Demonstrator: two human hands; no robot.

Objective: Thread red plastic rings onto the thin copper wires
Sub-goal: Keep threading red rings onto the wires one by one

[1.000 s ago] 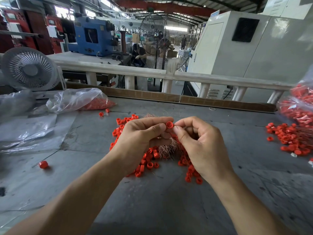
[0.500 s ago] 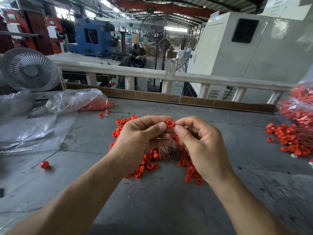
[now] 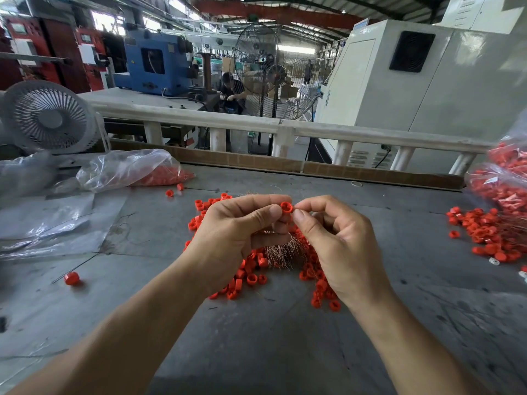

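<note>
Red plastic ring [image 3: 286,208], a short bright tube with its open bore facing up toward me, sits pinched between the thumb and forefinger of my left hand [image 3: 239,238]. My right hand [image 3: 339,246] is just beside it, thumb and forefinger pressed narrowly together at the ring's edge; whether a wire is between them I cannot tell. Below my hands, a brush-like bundle of thin copper wires [image 3: 281,253] lies on the grey table [image 3: 256,337] among a scattered pile of loose rings [image 3: 251,277].
</note>
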